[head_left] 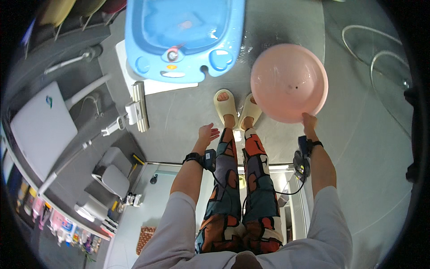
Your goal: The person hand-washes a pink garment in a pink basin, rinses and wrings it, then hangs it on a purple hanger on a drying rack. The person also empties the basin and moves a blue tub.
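A pink plastic basin [285,80] is tilted with its inside facing up towards me, and part of it covers one of my feet. My right hand [309,122] grips its near rim, with the thumb over the edge and the other fingers hidden. My left hand [209,134] holds nothing; its fingers are apart beside my left leg. Beyond my feet stands a light blue baby bathtub [184,67] with water in it. A small round dial [172,55] is set at its near end. Some blurred pale object [185,24] shows in the tub.
Cream slippers [225,104] are on my feet on the grey tiled floor [178,124]. A white mop with a metallic head [140,106] stands at the left. A white toilet-like lid [43,127] lies beyond it. A shower hose [373,67] hangs at the right.
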Demonstrator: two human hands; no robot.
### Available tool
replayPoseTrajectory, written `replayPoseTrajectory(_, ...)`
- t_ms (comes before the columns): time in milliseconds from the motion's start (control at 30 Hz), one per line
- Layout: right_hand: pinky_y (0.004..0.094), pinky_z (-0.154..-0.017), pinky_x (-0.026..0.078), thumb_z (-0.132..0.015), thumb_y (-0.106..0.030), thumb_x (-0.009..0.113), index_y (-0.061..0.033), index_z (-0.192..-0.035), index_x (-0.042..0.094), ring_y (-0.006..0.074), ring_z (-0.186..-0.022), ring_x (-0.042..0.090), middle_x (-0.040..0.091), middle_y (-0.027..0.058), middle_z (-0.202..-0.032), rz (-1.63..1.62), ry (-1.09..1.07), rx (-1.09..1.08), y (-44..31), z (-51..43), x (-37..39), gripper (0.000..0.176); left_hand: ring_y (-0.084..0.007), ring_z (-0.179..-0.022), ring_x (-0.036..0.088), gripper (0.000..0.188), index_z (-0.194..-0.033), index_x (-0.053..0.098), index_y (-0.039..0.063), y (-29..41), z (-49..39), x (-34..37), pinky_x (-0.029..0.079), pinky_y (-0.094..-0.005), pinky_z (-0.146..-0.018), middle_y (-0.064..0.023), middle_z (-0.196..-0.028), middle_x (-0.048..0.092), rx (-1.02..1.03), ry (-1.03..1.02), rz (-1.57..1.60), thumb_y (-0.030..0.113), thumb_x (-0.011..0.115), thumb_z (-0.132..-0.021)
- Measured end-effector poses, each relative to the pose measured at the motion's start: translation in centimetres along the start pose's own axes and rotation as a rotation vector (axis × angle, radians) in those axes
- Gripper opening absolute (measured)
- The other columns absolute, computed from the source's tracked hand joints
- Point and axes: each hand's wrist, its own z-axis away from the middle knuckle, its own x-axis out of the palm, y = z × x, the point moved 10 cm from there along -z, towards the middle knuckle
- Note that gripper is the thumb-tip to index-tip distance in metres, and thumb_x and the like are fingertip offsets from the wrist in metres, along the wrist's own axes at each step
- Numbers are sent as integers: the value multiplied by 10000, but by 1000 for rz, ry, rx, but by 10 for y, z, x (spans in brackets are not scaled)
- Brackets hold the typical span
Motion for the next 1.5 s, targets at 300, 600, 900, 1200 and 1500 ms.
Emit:
replayPoseTrajectory(300,267,-368,281,-676,-96,612,-112,-552,442,84,-424,353,398,-26,-529,-125,-343,43,6,4,8,212,-378,-993,523,501,-1258,341,59,-2,26,-145,467,-482,-827,-242,-1152,442,36,47,191,314,527,-869)
replayPoseTrajectory(600,207,-405,310,-753,-80,578,-116,-658,449,59,-464,365,400,-25,-572,-501,-354,158,43,83,20,165,-390,-1117,412,748,-1329,302,102,92,162,-487,448,-504,-824,-231,-1285,308,424,372,428,413,661,-751)
replayPoseTrajectory(900,219,-412,357,-749,-64,590,-74,-695,547,76,-507,473,489,-31,-610,-469,-151,-25,3,243,-55,69,-287,-1165,352,743,-1229,381,98,294,263,-642,399,-523,-785,-138,-1274,337,906,669,488,405,743,-658)
replayPoseTrajectory(1200,221,-367,303,-746,-99,591,-66,-622,551,65,-435,426,462,-35,-547,-275,-221,-104,-55,387,-39,135,-119,-509,453,250,-631,495,73,324,292,-582,365,-270,-482,-7,-567,484,1159,638,844,162,703,-738)
replayPoseTrajectory(1500,281,-349,272,-703,-136,578,-48,-506,503,96,-391,373,443,0,-469,172,-360,-365,-201,482,117,229,-77,-508,412,253,-631,460,81,384,357,-450,340,-237,-475,14,-600,471,1315,297,597,85,679,-757)
